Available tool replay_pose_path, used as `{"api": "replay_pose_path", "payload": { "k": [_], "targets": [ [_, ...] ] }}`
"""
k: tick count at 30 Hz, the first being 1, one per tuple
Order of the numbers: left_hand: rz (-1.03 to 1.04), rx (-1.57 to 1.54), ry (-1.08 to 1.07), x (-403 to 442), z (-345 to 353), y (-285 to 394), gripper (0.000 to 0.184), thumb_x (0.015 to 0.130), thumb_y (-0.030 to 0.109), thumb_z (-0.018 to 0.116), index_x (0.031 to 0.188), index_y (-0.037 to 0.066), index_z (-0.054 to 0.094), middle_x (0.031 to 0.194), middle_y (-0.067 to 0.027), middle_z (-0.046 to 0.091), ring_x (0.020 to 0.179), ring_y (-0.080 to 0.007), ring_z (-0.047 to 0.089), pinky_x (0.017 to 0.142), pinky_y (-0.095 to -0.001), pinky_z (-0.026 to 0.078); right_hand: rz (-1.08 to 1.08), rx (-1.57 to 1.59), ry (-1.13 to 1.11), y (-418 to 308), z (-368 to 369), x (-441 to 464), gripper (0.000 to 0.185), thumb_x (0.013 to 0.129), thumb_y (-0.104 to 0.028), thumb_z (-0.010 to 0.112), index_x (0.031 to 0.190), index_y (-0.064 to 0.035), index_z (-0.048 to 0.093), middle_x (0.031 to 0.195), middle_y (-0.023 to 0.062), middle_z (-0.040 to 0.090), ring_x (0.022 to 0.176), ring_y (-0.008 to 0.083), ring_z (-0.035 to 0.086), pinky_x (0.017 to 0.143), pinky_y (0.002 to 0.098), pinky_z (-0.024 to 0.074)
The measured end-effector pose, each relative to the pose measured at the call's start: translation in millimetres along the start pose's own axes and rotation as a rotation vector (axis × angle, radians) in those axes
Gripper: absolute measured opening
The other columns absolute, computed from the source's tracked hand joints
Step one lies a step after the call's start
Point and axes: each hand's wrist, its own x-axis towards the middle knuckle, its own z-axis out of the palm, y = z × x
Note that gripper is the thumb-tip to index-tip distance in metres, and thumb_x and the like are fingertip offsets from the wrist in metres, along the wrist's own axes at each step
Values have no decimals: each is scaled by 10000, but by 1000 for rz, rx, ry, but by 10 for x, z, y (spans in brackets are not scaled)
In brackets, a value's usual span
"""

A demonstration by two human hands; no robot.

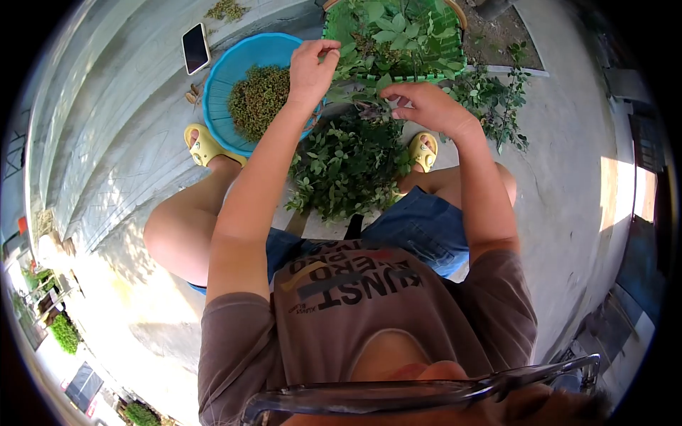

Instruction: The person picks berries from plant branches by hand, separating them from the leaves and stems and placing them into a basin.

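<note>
My left hand (311, 72) is raised between the blue basin (215, 106) and the green woven basket (332, 30). Its fingers are bent together beside green leaves; what they hold, if anything, is too small to make out. Small greenish-brown berry clusters (257, 103) are heaped in the basin. To the right, my right hand (426, 106) hovers over leafy cut branches (348, 167), thumb and fingers curved and apart, with leaves close to the fingertips. More leafy sprigs (398, 32) fill the basket. The branches pile up on the ground between my feet.
A phone (195, 49) lies on the concrete left of the basin, near a few loose clusters (226, 10) at the top. Another leafy branch (490, 99) rests on the ground at right. My yellow clogs (207, 148) flank the pile. Steps run along the left.
</note>
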Motion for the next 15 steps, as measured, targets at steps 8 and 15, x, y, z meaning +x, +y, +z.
{"api": "replay_pose_path", "payload": {
  "k": [8,15],
  "targets": [
    [83,156,-76,145,244,70,211,847,187,563,1010,86,650,946,-65,565,865,-186,556,773,-321,444,308,-276,487,705,-310,20,166,825,-181,541,932,-123,654,864,89,649,822,296,598,745,403,480],
    [44,-44,-239,-105,528,503,187,819,101,559,977,29,629,915,-104,588,783,-206,594,712,-308,480,243,-306,654,1103,-90,358,271,788,-155,577,1029,-40,621,969,161,624,919,358,562,839,422,439]
  ]
}}
